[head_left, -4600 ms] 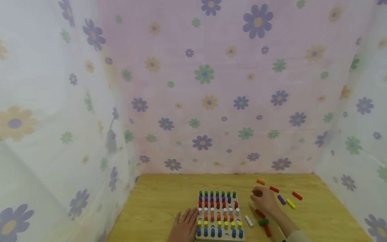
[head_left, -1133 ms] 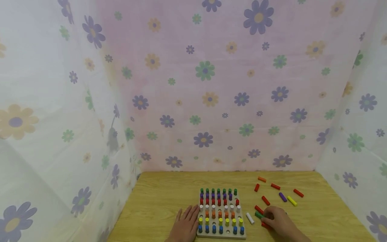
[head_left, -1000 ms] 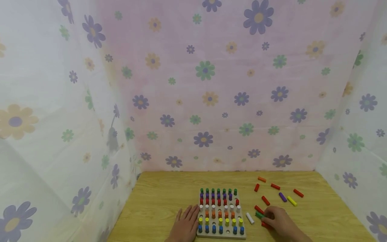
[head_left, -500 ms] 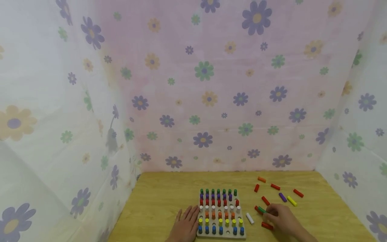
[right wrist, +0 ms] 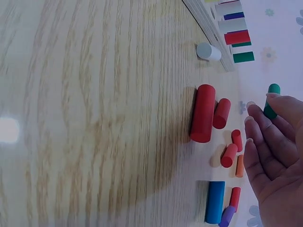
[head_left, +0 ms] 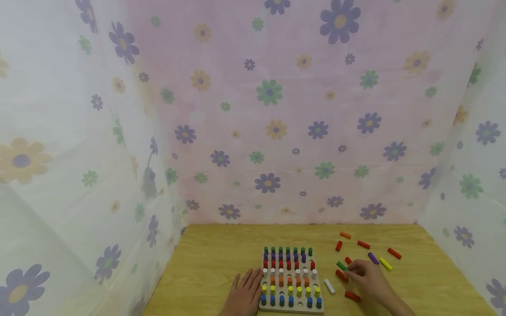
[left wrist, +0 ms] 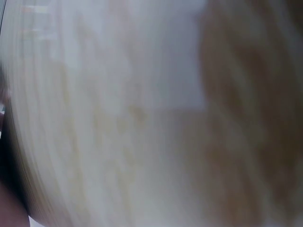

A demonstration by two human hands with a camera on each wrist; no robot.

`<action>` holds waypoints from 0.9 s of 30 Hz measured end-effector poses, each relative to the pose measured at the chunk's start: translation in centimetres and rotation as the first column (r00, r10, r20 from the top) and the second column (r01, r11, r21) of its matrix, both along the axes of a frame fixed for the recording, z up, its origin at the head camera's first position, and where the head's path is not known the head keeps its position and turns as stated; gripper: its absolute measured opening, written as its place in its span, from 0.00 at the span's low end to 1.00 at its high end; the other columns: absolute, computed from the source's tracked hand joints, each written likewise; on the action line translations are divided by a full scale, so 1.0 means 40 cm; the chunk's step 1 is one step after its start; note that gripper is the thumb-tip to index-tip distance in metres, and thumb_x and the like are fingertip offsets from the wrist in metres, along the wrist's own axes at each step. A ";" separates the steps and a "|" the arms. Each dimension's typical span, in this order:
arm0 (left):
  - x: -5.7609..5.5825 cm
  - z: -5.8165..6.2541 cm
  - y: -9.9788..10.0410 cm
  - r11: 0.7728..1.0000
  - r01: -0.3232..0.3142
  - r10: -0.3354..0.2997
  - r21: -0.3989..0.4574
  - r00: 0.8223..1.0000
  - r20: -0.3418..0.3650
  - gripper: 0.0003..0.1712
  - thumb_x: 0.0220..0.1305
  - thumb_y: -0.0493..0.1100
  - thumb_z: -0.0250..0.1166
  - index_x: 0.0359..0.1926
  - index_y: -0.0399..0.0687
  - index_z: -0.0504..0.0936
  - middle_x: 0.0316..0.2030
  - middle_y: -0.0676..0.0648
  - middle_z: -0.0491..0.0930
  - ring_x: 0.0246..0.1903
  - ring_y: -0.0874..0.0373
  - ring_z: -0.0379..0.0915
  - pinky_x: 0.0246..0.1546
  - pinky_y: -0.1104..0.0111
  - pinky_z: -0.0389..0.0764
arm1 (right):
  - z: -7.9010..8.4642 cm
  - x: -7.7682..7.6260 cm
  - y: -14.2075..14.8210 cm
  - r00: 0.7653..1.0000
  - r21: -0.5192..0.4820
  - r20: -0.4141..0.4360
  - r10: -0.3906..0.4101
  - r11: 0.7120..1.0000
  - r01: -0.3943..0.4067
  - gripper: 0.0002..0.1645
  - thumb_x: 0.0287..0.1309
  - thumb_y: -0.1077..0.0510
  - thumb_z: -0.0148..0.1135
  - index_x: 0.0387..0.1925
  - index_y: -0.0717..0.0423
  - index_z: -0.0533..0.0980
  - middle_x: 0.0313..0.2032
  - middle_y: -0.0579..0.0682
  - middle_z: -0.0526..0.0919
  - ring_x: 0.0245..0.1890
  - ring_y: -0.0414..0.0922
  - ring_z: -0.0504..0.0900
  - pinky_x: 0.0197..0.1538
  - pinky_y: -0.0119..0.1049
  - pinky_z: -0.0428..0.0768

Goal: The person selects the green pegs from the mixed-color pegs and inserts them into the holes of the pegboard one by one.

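Note:
My right hand (head_left: 369, 278) pinches a green peg (right wrist: 272, 100) between thumb and fingertips, to the right of the pegboard (head_left: 290, 308). Below that hand lie a red peg (head_left: 341, 275) and, closer to me, another red peg (head_left: 352, 296). A white peg (head_left: 329, 286) lies between them and the board. My left hand (head_left: 243, 292) rests on the table with its fingers straight, fingertips right at the board's left edge. Rows of green, purple, red, white, orange, yellow and blue pegs stand in the board, with some bare holes. The left wrist view is blurred.
Farther back on the right lie an orange peg (head_left: 345, 235), several red pegs (head_left: 363, 244), a purple peg (head_left: 373, 258) and a yellow peg (head_left: 385, 263). The right wrist view also shows a blue peg (right wrist: 215, 202). Flowered cloth (head_left: 272, 175) encloses the table (head_left: 213, 250).
My right hand came back toward me from farther up the table, took hold of the green peg among the red ones, and moved it slightly away from me. The left hand stays put.

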State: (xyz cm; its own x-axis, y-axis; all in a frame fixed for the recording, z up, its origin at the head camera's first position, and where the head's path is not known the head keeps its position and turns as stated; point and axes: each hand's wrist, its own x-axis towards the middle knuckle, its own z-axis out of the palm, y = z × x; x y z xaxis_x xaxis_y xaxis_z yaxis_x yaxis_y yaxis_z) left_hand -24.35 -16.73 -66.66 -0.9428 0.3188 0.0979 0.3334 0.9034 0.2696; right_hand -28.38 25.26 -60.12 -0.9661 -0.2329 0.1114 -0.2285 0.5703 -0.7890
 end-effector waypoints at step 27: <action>-0.003 0.005 -0.001 1.000 0.006 -0.006 0.010 1.000 0.027 0.34 0.83 0.61 0.34 0.79 0.55 0.63 0.77 0.54 0.61 0.76 0.48 0.55 0.71 0.37 0.53 | 0.066 -0.016 -0.059 0.999 -0.062 0.008 -0.042 0.997 0.042 0.09 0.64 0.57 0.71 0.39 0.59 0.84 0.35 0.51 0.89 0.36 0.49 0.87 0.35 0.32 0.83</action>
State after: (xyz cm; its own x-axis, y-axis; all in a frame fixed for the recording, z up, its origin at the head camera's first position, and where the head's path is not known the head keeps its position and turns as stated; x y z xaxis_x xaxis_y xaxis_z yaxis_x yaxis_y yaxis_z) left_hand -24.46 -16.75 -66.48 -0.9432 0.3236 0.0759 0.3314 0.8987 0.2872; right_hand -29.01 22.92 -57.49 -0.9756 -0.1852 0.1183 -0.2005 0.5292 -0.8245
